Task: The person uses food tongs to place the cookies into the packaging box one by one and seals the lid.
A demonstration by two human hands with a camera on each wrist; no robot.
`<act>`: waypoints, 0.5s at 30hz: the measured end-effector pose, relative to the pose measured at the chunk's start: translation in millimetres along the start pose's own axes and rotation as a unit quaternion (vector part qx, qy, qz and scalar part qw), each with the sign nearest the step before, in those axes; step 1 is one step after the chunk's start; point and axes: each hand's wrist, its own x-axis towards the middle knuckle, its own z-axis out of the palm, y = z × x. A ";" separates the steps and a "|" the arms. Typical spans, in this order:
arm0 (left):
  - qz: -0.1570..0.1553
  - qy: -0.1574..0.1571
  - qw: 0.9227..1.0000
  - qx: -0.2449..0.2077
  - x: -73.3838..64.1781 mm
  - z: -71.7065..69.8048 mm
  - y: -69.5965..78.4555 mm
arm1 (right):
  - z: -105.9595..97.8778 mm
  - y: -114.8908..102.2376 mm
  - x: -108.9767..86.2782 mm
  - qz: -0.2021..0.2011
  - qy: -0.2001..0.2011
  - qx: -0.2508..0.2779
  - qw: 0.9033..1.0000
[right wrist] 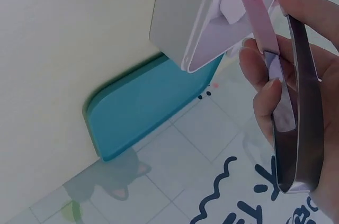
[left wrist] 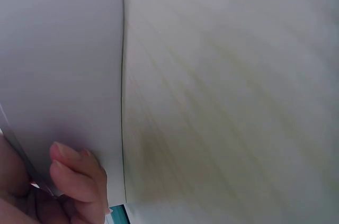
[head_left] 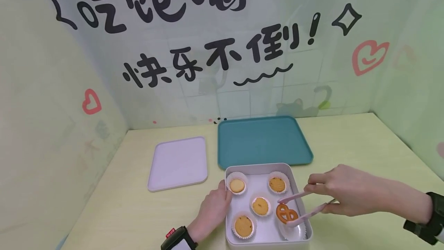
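Observation:
My left hand (head_left: 214, 203) grips the left wall of a pale lilac box (head_left: 261, 234), its fingertips pressed to the outer side (left wrist: 63, 65) in the left wrist view. Metal tongs with pink tips (head_left: 306, 218) are held in my right hand (head_left: 347, 190), their arms spread apart. Between the tips is a brown pretzel (head_left: 286, 213), over a white paper cup (head_left: 295, 233) at the box's front right. Whether both tips touch the pretzel I cannot tell. Round cookies in paper cups fill other spots: one cookie (head_left: 237, 185) at back left, another (head_left: 277, 184) at back right.
Two more cookies are in the box, one cookie (head_left: 260, 206) in the middle and one cookie (head_left: 243, 227) at front left. Behind the box lies a teal tray (head_left: 261, 142). A flat lilac tray (head_left: 179, 163) lies to the left. A printed backdrop (head_left: 208, 99) encloses the table.

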 end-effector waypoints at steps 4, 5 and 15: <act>-0.003 -0.004 1.000 -0.003 0.2 -0.2 -1.1 | 2.7 -4.1 2.5 -0.017 -0.017 -0.011 1.000; -0.003 -0.005 1.000 -0.003 0.2 -0.1 -1.3 | 3.3 -4.9 3.5 -0.018 -0.024 -0.013 0.999; -0.001 -0.003 1.000 0.001 -0.1 0.6 -1.6 | 5.8 -10.9 12.2 -0.004 -0.079 -0.031 0.996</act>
